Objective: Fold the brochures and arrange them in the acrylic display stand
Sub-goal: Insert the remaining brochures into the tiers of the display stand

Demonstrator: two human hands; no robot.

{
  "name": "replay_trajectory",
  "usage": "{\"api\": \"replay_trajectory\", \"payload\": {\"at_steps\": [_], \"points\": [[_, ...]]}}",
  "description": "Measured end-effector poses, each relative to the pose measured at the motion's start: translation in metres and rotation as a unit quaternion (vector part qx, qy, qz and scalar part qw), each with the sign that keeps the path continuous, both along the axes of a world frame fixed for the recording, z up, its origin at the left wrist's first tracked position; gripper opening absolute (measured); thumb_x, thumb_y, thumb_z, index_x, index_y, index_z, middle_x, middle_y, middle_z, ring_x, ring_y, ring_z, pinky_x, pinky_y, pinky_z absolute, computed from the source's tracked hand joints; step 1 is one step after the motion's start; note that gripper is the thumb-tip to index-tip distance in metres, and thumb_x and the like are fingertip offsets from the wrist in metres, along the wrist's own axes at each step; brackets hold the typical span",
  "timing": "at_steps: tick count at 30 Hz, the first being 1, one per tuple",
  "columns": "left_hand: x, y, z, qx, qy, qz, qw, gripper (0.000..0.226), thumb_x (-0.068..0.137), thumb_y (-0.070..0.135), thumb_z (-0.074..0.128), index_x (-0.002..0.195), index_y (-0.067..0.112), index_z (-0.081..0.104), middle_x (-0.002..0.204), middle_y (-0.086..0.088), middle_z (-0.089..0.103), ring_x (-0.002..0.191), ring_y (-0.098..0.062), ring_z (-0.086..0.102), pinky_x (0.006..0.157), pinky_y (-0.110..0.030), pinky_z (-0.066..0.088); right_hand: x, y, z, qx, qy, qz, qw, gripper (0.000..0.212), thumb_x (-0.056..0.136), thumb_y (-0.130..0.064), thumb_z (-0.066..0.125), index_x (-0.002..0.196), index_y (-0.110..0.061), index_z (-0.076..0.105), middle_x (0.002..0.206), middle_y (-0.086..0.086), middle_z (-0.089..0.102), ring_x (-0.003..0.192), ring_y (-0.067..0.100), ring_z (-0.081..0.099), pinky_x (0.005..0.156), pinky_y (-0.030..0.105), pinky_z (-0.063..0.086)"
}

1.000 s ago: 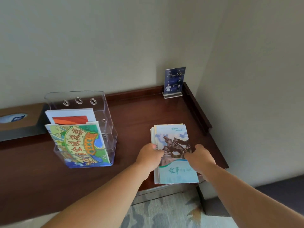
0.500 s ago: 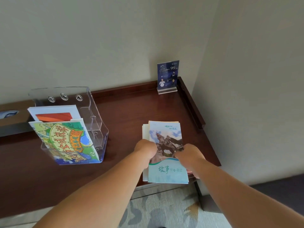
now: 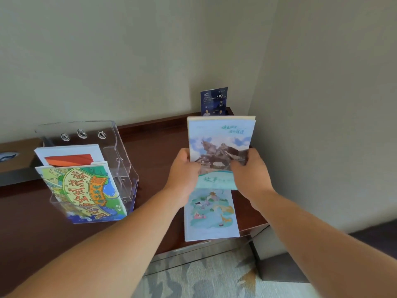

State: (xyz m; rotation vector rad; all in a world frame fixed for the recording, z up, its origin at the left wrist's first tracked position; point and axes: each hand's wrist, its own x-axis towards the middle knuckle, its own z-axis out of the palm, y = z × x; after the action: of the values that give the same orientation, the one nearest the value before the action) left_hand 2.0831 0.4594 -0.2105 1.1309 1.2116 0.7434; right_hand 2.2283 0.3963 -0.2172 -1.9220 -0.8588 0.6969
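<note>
Half a second back the stack of horse-statue brochures (image 3: 221, 143) lay flat on the dark wooden surface (image 3: 156, 147) with both hands at its sides. Now it is lifted clear and tipped up toward the person. 1 pale map-picture brochure (image 3: 211, 214) stays behind on the surface, right under where the stack was, near the front edge.

The left hand (image 3: 182, 168) has its grip on the stack's left edge and the right hand (image 3: 251, 171) on its right edge. Each hand's fingers are curled round the paper at about mid-height, and neither hand has hold of anything else.

That likely means the folding of this lot is finished and the carry to the acrylic display stand (image 3: 116, 143) is starting. The stand sits well apart to the left and already has 2 brochures in its pockets, a green cartoon-map brochure (image 3: 86, 190) in front and a white-and-orange brochure (image 3: 68, 153) behind.

The held stack's long axis runs from the person up and away toward the corner of the wall. Its top edge is farthest off, just below the blue sign card (image 3: 214, 101), and its cover faces the person, reading upright. The brochures in the stand also have their long axes upright, so the stack probably needs a move left rather than much of a turn
</note>
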Motion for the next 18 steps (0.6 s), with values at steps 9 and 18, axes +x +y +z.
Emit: {"api": "replay_trajectory", "payload": {"at_steps": [9, 18], "points": [[-0.017, -0.006, -0.013, 0.045, 0.052, -0.025, 0.997, 0.042, 0.094, 0.008, 0.042, 0.096, 0.046, 0.062, 0.101, 0.014, 0.07, 0.096, -0.013, 0.067, 0.089, -0.045, 0.055, -0.02, -0.015, -0.011, -0.043, -0.063, 0.059, 0.995, 0.012, 0.099, -0.024, 0.05, 0.109, -0.026, 0.043, 0.101, -0.007, 0.063, 0.083, 0.014, 0.065, 0.07, 0.044, 0.059], [-0.026, -0.014, -0.02, 0.067, 0.098, -0.067, 0.991, 0.038, 0.098, 0.015, 0.037, 0.103, 0.049, 0.053, 0.101, 0.021, 0.064, 0.085, 0.003, 0.06, 0.067, -0.02, 0.048, -0.021, -0.02, -0.025, -0.081, -0.086, 0.07, 0.991, 0.011, 0.1, -0.025, 0.049, 0.107, -0.027, 0.042, 0.1, -0.008, 0.063, 0.079, 0.009, 0.064, 0.058, 0.031, 0.056]]}}
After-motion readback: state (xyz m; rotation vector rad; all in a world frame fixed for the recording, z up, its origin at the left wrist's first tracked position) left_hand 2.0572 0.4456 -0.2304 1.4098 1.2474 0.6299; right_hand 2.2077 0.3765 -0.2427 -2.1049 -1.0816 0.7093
